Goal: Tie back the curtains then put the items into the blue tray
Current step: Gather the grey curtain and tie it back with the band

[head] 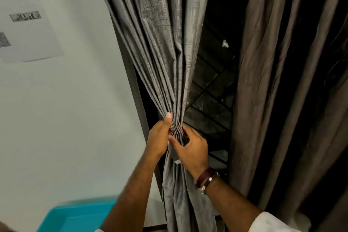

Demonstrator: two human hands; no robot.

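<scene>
Head view. Two curtains in frame: one grey curtain [162, 47] on the left side of the window, one brown curtain [278, 81] on the right, hanging loose in long folds. Between them, dark window glass with a metal grille [211, 100].

Grey curtain is gathered into one tight bunch at mid-height, pleats fanning out above, fabric hanging straight below.

Two hands on the bunch. Left hand [160, 137]: grip closed around the left side of the gathered pleats, thumb pointing up along the fabric. Right hand [190, 149]: grip curled around the same bunch from the right, thumb across the front, fingers behind the fabric and mostly hidden. A small white tab [177, 161] shows just under the right hand; cannot tell what it is. One dark red band and one bracelet [207, 180] on the right wrist.

One blue tray [75, 214] at bottom left, below the hands, partly cut by the frame edge.

One printed sheet [28, 20] on the white wall [75, 109], upper left; print blurred.
</scene>
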